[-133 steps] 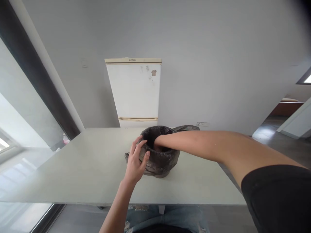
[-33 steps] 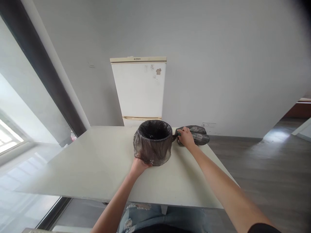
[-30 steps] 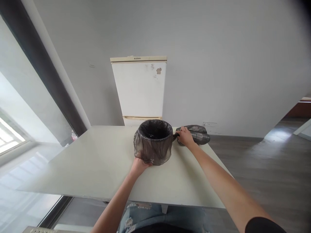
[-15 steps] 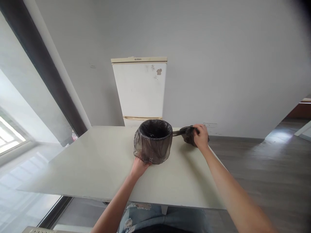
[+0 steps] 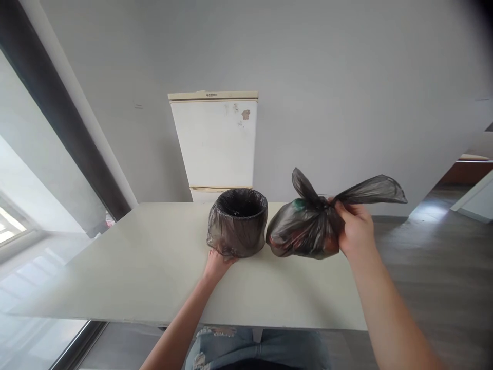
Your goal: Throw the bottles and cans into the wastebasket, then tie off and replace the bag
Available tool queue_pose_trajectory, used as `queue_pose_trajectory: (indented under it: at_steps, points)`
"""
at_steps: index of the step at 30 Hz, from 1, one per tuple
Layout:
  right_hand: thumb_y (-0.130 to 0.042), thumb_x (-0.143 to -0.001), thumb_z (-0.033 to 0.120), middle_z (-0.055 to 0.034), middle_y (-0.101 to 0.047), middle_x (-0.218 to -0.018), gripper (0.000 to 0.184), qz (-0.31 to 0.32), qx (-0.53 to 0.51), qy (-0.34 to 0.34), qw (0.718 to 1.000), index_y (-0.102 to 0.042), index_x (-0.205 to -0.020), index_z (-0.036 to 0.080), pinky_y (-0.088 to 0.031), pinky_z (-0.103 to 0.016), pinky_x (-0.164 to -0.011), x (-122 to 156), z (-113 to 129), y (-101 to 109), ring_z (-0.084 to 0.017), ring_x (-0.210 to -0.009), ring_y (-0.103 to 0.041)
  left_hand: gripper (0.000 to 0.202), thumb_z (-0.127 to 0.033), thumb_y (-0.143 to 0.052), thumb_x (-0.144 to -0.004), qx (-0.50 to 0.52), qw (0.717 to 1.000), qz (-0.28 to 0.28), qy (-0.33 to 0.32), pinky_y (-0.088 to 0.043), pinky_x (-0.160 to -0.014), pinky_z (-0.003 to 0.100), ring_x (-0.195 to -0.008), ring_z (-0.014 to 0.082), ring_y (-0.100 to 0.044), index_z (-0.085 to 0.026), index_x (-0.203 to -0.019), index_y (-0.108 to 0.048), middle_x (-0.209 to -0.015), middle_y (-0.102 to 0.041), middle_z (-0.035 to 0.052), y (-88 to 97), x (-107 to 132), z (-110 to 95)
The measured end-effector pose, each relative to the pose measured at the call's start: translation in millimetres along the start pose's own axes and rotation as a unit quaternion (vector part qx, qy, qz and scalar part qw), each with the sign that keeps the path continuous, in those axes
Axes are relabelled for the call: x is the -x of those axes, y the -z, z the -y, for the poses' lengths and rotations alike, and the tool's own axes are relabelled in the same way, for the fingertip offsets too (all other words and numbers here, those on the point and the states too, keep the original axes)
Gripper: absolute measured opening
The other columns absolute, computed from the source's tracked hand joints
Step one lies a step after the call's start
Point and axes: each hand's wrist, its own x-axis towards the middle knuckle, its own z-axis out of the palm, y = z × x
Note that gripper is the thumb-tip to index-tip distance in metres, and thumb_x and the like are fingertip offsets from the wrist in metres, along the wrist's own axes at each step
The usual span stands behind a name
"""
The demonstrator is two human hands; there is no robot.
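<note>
Atop a pale, cream-white counter [image 5: 134, 267] with a smooth surface, a round bin [image 5: 239, 236] draped in thin, translucent black plastic stands with its dark mouth facing up. The plastic folds over the rim and hangs in loose wrinkles down the outside. At the near left side of the bin's foot, a person's bare left hand [image 5: 217, 264] reaches against the base, its fingers partly hidden by the hanging plastic; whether they grip the bin or merely rest against it cannot be told.

Just to the right of the bin, the same person's bare right hand [image 5: 357, 228] holds a plump, knotted bag [image 5: 300, 236] of translucent black plastic, the thumb pressed close to the knot. One loose end of the bag stands up on the side nearer the bin, while the other stretches away from the bin, past the hand. A green patch shows through the film near the top of the bag, with reddish tones lower down. The side of the bag lies close to the bin's draped wall; whether the two touch is unclear.

Behind the bin rises a white refrigerator [image 5: 215, 144] with cream trim and a brown patch on its door, before a plain grey wall [image 5: 346, 103]. In front of the bin, below the counter's near edge, the person's ripped blue denim jeans [image 5: 231, 349] are visible.
</note>
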Motion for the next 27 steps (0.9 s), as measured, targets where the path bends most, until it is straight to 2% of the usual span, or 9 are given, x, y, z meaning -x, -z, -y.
queue_pose_trajectory:
  at_steps: [3, 6, 8, 11, 13, 15, 20, 24, 27]
  points:
    - [-0.089, -0.076, 0.037, -0.0053, -0.075, -0.093, 0.021, 0.048, 0.026, -0.052, 0.997, -0.078, -0.087, 0.022, -0.060, -0.037, -0.082, 27.8, 18.4, 0.7, -0.022, -0.085, -0.070, 0.075, -0.025, -0.066, -0.075, -0.002, 1.000, 0.020, -0.003, -0.043, -0.117, 0.055, -0.145, 0.0428, -0.048, -0.014, -0.148, -0.049, -0.152, -0.056, 0.0193, 2.4, 9.7, 11.6]
    - [-0.086, -0.081, 0.038, -0.0046, -0.073, -0.093, 0.019, 0.104, 0.057, -0.089, 0.989, -0.077, -0.087, 0.023, -0.059, -0.035, -0.084, 58.4, 25.3, 0.3, -0.022, -0.088, -0.069, 0.058, -0.019, -0.054, -0.082, 0.008, 0.999, -0.049, 0.009, -0.047, -0.113, 0.051, -0.138, 0.0351, -0.056, -0.016, -0.140, -0.053, -0.143, -0.062, 0.0179, 16.7, 28.2, 8.0]
    - [-0.082, -0.085, 0.037, -0.0048, -0.072, -0.095, 0.015, 0.163, 0.073, -0.097, 0.979, -0.075, -0.087, 0.024, -0.058, -0.037, -0.088, 77.1, 25.1, -1.1, -0.023, -0.093, -0.068, 0.040, -0.017, -0.045, -0.091, 0.013, 0.988, -0.147, 0.034, -0.053, -0.105, 0.049, -0.125, 0.0312, -0.065, -0.020, -0.128, -0.059, -0.127, -0.069, 0.0145, 30.6, 43.3, -9.4]
    - [-0.076, -0.091, 0.036, -0.0052, -0.070, -0.097, 0.010, 0.244, 0.087, -0.093, 0.962, -0.072, -0.090, 0.027, -0.057, -0.038, -0.086, 95.6, 23.2, -5.6, -0.024, -0.092, -0.066, 0.028, -0.019, -0.040, -0.101, 0.026, 0.964, -0.264, 0.016, -0.055, -0.099, 0.045, -0.115, 0.0288, -0.067, -0.024, -0.113, -0.065, -0.114, -0.071, 0.0111, 52.0, 61.1, -58.0]
    - [-0.074, -0.093, 0.037, -0.0059, -0.069, -0.096, 0.011, 0.316, 0.091, -0.097, 0.939, -0.071, -0.090, 0.027, -0.056, -0.038, -0.083, 98.8, 22.4, -11.5, -0.024, -0.089, -0.065, 0.023, -0.023, -0.045, -0.104, 0.075, 0.967, -0.237, -0.054, -0.056, -0.096, 0.042, -0.110, 0.0268, -0.069, -0.024, -0.110, -0.067, -0.110, -0.073, 0.0096, 63.8, 63.3, -99.0]
    - [-0.076, -0.090, 0.042, -0.0065, -0.069, -0.094, 0.017, 0.388, 0.098, -0.097, 0.911, -0.071, -0.089, 0.025, -0.056, -0.037, -0.080, 94.9, 21.1, -20.2, -0.024, -0.087, -0.065, 0.022, -0.025, -0.050, -0.105, 0.133, 0.973, -0.147, -0.119, -0.057, -0.098, 0.040, -0.112, 0.0254, -0.069, -0.025, -0.112, -0.071, -0.115, -0.074, 0.0088, 72.0, 55.9, -138.9]
    - [-0.075, -0.088, 0.051, -0.0056, -0.070, -0.092, 0.029, 0.453, 0.140, -0.072, 0.877, -0.069, -0.090, 0.022, -0.054, -0.035, -0.079, 72.6, 13.5, -50.7, -0.024, -0.087, -0.066, 0.030, -0.022, -0.072, -0.093, 0.222, 0.965, 0.019, -0.141, -0.058, -0.093, 0.035, -0.105, 0.0224, -0.071, -0.028, -0.122, -0.074, -0.116, -0.077, 0.0052, 70.7, 19.2, -203.0]
    - [-0.069, -0.091, 0.044, -0.0030, -0.070, -0.089, 0.022, 0.443, 0.171, -0.035, 0.879, -0.069, -0.090, 0.022, -0.053, -0.033, -0.079, 65.9, 11.0, -68.8, -0.022, -0.085, -0.064, 0.014, -0.015, -0.074, -0.088, 0.215, 0.969, -0.019, -0.117, -0.053, -0.075, 0.029, -0.082, 0.0181, -0.066, -0.025, -0.097, -0.078, -0.089, -0.075, 0.0016, 57.8, 5.1, -217.9]
    - [-0.068, -0.092, 0.036, -0.0037, -0.072, -0.094, 0.015, 0.423, 0.182, -0.033, 0.887, -0.071, -0.094, 0.022, -0.054, -0.033, -0.082, 69.6, 10.5, -70.0, -0.022, -0.089, -0.066, 0.012, -0.015, -0.064, -0.094, 0.235, 0.963, -0.060, -0.115, -0.050, -0.071, 0.027, -0.077, 0.0161, -0.063, -0.021, -0.087, -0.071, -0.085, -0.069, 0.0021, 50.5, 6.2, -219.2]
